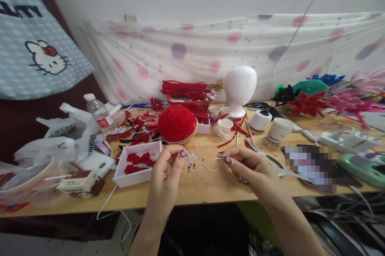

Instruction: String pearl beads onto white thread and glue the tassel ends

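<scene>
My left hand (168,167) pinches a small beaded ornament (192,161) between thumb and forefinger. Clear pieces and short strands of tiny dark red and white beads hang from it. Facing it, my right hand (246,163) is closed on a thin silvery needle (216,158) that points left, a little apart from the ornament. Something dark shows under the right fingers, too hidden to name. A pale cord (207,166) loops on the table between the hands. Beside my left hand stands a white box (123,177) with red fuzzy pieces (140,163).
Behind the hands are a red velvet cap (177,123) edged with beads, a white foam head (240,85), paper cups (279,129) and a thread spool (260,120). Scissors (275,160) and a phone (311,167) lie right. A bottle (99,113) and plastic bags (39,147) crowd the left.
</scene>
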The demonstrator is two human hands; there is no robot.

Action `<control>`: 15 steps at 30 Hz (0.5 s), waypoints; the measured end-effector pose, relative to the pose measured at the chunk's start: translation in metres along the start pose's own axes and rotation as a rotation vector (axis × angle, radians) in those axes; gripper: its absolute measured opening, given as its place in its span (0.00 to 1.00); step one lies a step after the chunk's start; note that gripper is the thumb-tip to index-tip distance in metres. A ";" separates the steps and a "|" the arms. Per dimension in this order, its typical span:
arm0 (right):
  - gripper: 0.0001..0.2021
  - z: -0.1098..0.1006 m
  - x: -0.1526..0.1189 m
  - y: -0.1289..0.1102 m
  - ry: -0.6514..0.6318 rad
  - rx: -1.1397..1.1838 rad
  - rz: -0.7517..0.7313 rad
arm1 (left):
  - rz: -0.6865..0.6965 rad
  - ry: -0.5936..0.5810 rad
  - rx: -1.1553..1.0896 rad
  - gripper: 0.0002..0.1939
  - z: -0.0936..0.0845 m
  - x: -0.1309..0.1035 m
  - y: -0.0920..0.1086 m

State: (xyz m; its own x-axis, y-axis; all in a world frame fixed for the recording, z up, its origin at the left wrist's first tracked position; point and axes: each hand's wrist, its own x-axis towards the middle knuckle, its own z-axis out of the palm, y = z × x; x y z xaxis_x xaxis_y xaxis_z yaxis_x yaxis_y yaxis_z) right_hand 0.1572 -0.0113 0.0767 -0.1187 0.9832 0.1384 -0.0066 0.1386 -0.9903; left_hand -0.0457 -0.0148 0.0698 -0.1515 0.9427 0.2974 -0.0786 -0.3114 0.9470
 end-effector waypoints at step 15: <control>0.13 0.014 -0.008 -0.010 -0.024 -0.200 -0.221 | 0.005 -0.012 0.045 0.10 0.009 -0.021 0.008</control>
State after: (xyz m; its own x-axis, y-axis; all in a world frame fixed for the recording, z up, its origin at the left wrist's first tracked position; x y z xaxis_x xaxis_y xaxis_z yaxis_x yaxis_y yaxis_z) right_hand 0.1444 -0.0222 0.0856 -0.1594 0.9239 0.3478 0.1606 0.3719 -0.9143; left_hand -0.0346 -0.0357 0.0719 -0.1399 0.9426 0.3032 -0.0339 -0.3106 0.9499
